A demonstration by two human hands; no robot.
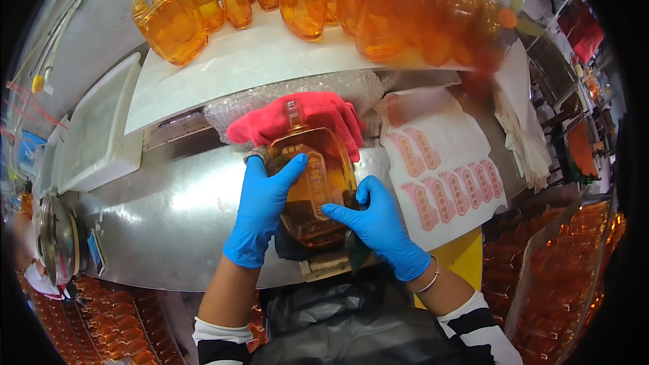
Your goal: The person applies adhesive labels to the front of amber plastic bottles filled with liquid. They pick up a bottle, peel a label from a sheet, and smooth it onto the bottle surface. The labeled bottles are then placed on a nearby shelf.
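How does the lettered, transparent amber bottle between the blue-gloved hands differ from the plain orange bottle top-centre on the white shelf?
The lettered bottle bears a decorative panel; the shelf bottle shows none. The left hand and right hand touch the lettered bottle, not the shelf bottle. Both are broad and transparent.

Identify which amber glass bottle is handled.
The flat amber glass bottle by the red cloth, between the blue-gloved left hand and right hand; neither touches another.

amber glass bottle (338,170) | ornate label (316,177) on front | neck before red cloth (324,109)
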